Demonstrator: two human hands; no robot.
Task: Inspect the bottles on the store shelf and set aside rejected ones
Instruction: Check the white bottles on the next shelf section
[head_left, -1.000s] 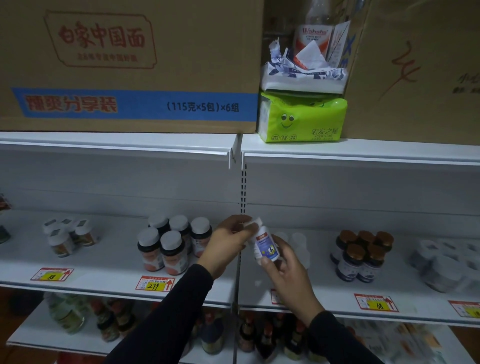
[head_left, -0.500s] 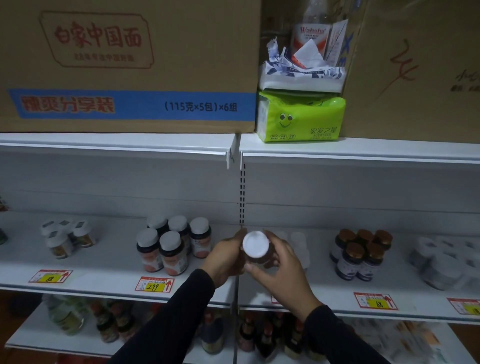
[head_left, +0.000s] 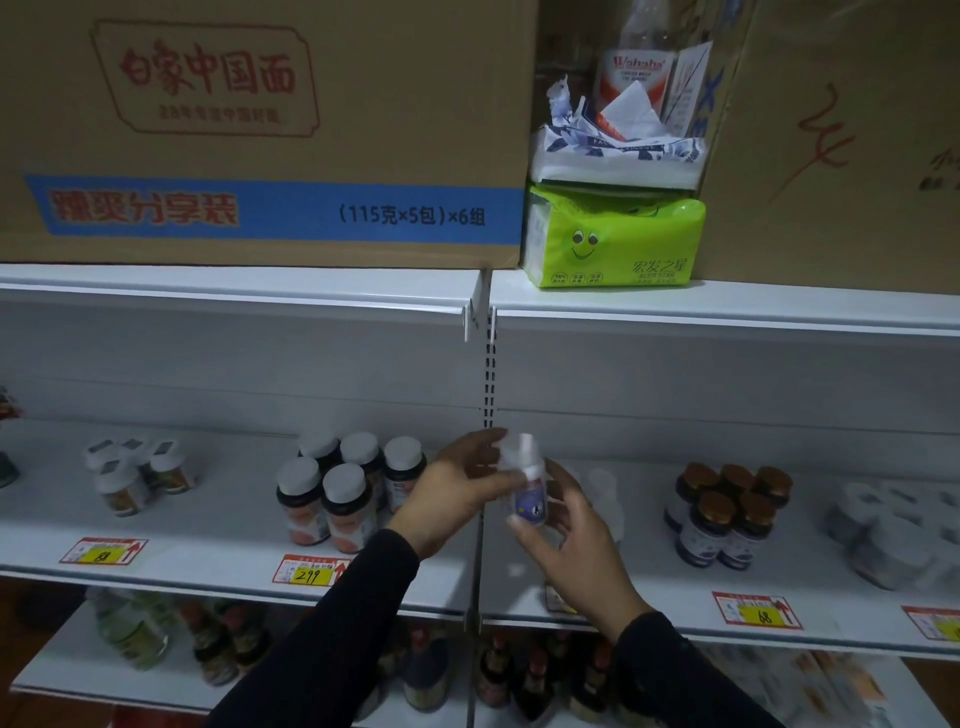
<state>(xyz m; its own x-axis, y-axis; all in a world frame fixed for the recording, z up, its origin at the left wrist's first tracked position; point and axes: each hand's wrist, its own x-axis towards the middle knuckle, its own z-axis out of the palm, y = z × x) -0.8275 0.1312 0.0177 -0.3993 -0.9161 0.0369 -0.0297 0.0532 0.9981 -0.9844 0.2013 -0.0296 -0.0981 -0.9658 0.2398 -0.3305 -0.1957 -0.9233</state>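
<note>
Right now both hands hold a small white bottle (head_left: 525, 480) with a blue label between them, above the front of the middle shelf (head_left: 218, 525). The left hand (head_left: 457, 491) curls its fingers round the blurred cap end, while the right hand (head_left: 576, 540) pinches the lower body. Just left of the left hand stand white-capped jars (head_left: 340, 493); well right of the right hand, brown-capped bottles (head_left: 727, 512).

White bottle (head_left: 525, 486) with blue label; green tissue pack (head_left: 615, 244).
</note>
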